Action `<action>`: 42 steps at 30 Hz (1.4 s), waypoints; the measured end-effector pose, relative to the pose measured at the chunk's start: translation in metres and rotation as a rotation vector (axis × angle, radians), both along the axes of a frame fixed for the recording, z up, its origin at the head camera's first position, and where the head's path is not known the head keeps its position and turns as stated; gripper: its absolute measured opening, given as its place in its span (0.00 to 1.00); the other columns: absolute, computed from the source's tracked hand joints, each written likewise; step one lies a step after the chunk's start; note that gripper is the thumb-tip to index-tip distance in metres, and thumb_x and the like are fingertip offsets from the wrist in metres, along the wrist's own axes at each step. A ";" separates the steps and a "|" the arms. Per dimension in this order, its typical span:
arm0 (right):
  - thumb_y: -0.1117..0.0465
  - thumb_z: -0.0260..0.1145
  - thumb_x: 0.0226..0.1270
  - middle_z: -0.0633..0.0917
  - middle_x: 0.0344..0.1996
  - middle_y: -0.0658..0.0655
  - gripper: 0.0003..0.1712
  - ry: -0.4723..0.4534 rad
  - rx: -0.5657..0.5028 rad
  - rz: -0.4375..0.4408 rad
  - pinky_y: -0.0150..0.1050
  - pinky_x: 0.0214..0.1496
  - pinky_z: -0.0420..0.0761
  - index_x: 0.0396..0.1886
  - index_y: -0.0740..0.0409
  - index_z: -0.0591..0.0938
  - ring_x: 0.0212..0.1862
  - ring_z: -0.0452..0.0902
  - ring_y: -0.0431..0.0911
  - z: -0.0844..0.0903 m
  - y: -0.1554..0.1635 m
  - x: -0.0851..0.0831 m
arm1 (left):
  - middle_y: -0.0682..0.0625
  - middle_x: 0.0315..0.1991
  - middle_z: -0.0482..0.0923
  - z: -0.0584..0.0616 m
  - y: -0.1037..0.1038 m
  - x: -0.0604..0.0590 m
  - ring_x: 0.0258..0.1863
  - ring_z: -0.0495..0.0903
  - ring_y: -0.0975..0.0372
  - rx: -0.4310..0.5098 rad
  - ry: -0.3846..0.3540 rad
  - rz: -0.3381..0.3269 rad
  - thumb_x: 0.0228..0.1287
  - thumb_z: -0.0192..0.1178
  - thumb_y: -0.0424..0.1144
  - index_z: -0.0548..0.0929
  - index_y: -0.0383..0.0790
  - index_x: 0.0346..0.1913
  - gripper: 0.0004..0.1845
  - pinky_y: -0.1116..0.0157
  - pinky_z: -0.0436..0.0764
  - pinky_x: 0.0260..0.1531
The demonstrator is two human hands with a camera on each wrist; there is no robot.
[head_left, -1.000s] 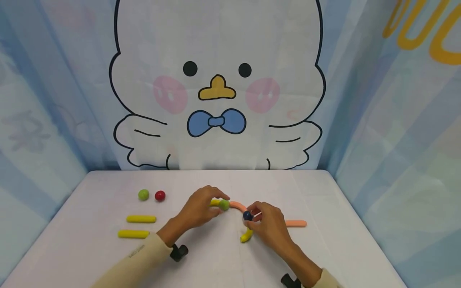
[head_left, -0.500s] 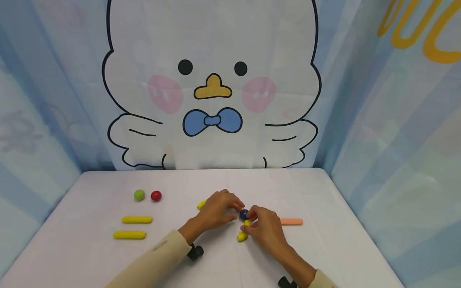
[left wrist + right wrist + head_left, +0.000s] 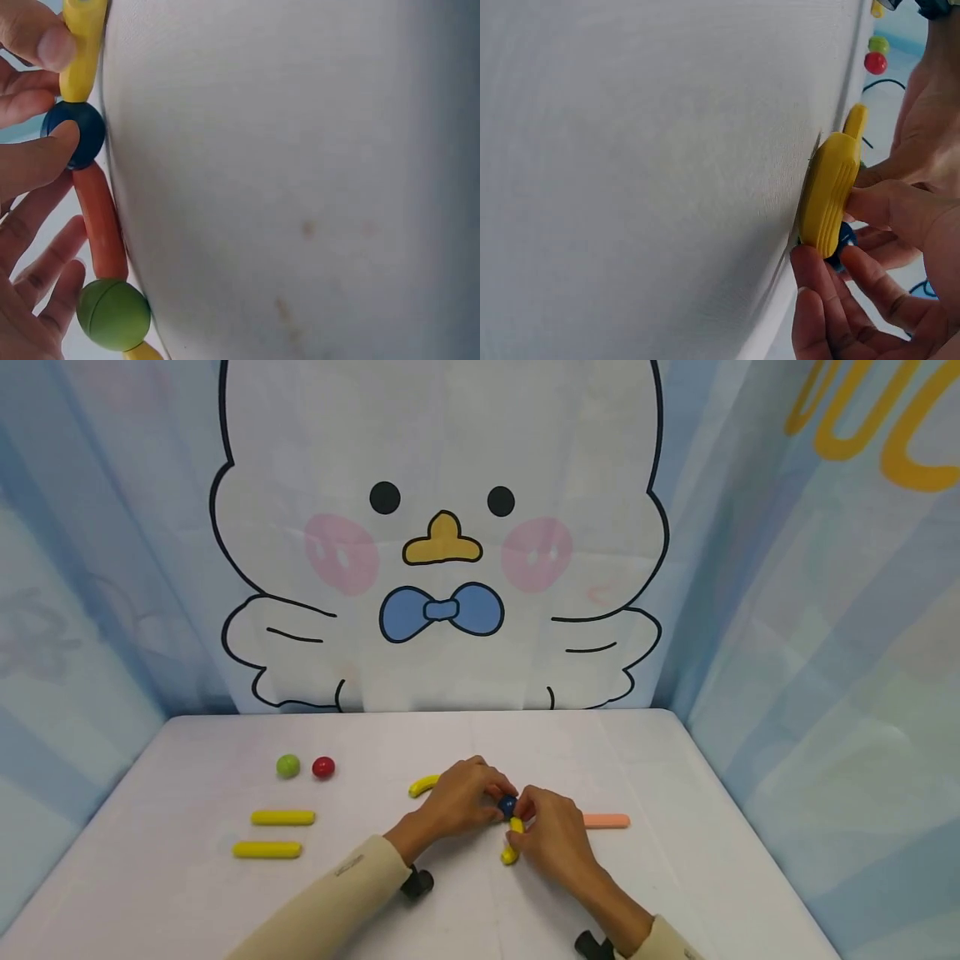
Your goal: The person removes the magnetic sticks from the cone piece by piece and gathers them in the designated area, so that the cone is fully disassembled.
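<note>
Nearest the viewer, two cream sleeves are seen reaching over the white bench, and the hands are brought close together at its middle. A curved yellow stick is pinched by the right hand, thumb and fingers curled round it, its upper end set against a dark blue ball. The blue ball is touched by a fingertip of the left hand, whose fingers are curled about the joined chain: in the left wrist view an orange stick is seen running from the blue ball to a green ball (both hidden under the hand in the head view). Just left of the left hand a second curved yellow piece is seen, and to the right a pink stick lies flat. Well apart on the left, two straight yellow sticks are laid parallel; beyond them a loose green ball and a red ball sit side by side. Behind the bench a cartoon chick backdrop is hung.
</note>
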State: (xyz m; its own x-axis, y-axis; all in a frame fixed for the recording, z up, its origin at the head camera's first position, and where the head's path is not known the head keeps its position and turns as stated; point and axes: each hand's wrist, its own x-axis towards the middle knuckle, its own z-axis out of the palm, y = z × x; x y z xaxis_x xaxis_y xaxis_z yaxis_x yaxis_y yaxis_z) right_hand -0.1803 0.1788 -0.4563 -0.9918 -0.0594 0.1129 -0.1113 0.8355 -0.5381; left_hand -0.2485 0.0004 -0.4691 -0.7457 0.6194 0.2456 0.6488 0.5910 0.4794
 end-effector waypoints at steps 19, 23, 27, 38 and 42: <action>0.64 0.85 0.51 0.87 0.29 0.47 0.15 -0.068 0.009 -0.053 0.40 0.39 0.75 0.32 0.49 0.85 0.35 0.78 0.43 0.012 0.019 0.001 | 0.60 0.41 0.93 0.000 0.004 -0.003 0.46 0.81 0.63 -0.029 -0.001 0.007 0.57 0.81 0.37 0.93 0.52 0.50 0.17 0.64 0.80 0.50; 0.63 0.85 0.52 0.87 0.30 0.46 0.14 -0.061 0.028 -0.089 0.43 0.42 0.76 0.33 0.48 0.86 0.37 0.79 0.43 0.017 0.031 0.005 | 0.60 0.41 0.93 0.002 0.003 -0.002 0.47 0.80 0.64 -0.054 -0.026 0.009 0.58 0.81 0.37 0.93 0.53 0.51 0.17 0.64 0.79 0.52; 0.62 0.85 0.53 0.87 0.30 0.46 0.14 -0.077 0.064 -0.129 0.45 0.44 0.76 0.33 0.48 0.86 0.37 0.79 0.44 0.019 0.042 0.009 | 0.60 0.41 0.93 0.003 0.002 -0.001 0.48 0.80 0.63 -0.064 -0.059 0.005 0.59 0.80 0.38 0.92 0.53 0.51 0.17 0.64 0.78 0.53; 0.62 0.84 0.53 0.86 0.30 0.48 0.14 -0.135 0.125 -0.158 0.45 0.41 0.77 0.33 0.50 0.86 0.36 0.77 0.45 0.016 0.060 0.016 | 0.60 0.43 0.92 0.002 0.005 -0.001 0.46 0.78 0.67 -0.105 -0.023 0.009 0.56 0.83 0.42 0.92 0.52 0.52 0.19 0.66 0.78 0.50; 0.62 0.85 0.52 0.86 0.30 0.47 0.14 -0.141 0.132 -0.153 0.43 0.39 0.76 0.33 0.49 0.86 0.36 0.77 0.44 0.015 0.062 0.018 | 0.60 0.42 0.91 0.004 0.003 0.001 0.48 0.80 0.65 -0.114 -0.029 -0.001 0.57 0.82 0.39 0.92 0.52 0.51 0.18 0.64 0.79 0.53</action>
State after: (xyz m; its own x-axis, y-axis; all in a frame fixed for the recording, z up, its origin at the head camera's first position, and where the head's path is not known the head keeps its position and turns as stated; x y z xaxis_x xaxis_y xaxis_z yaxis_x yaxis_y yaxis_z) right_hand -0.1624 0.2410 -0.4415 -0.9958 0.0877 -0.0259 0.0904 0.9011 -0.4240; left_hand -0.2477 0.0034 -0.4646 -0.7508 0.6428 0.1520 0.6362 0.6420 0.4279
